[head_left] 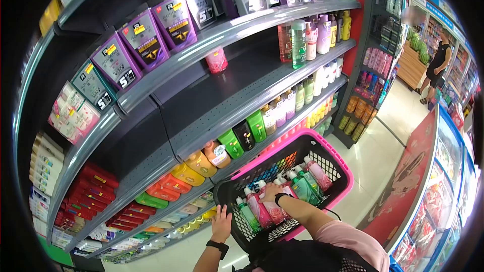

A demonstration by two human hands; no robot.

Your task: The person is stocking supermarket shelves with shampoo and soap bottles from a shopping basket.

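A black and pink shopping basket (344,161) holds several pump bottles of pink and green liquid. Inside it, my right hand (273,193) has its fingers closed round the top of a pink bottle (276,212); the fingertips are partly hidden. Beside that hand stand another pink bottle (258,210) and a green bottle (248,216). More green bottles (303,190) and a pink one (317,172) lie farther right. At the basket's left edge, my left hand (221,224) is open, its fingers spread and holding nothing.
Shelving (201,106) curves along the left and front, with boxed shampoo sets (143,38) and rows of bottles. A pink container (216,61) stands on the middle shelf. On the right is a glass-topped freezer (428,191); a person (439,63) stands in the aisle beyond.
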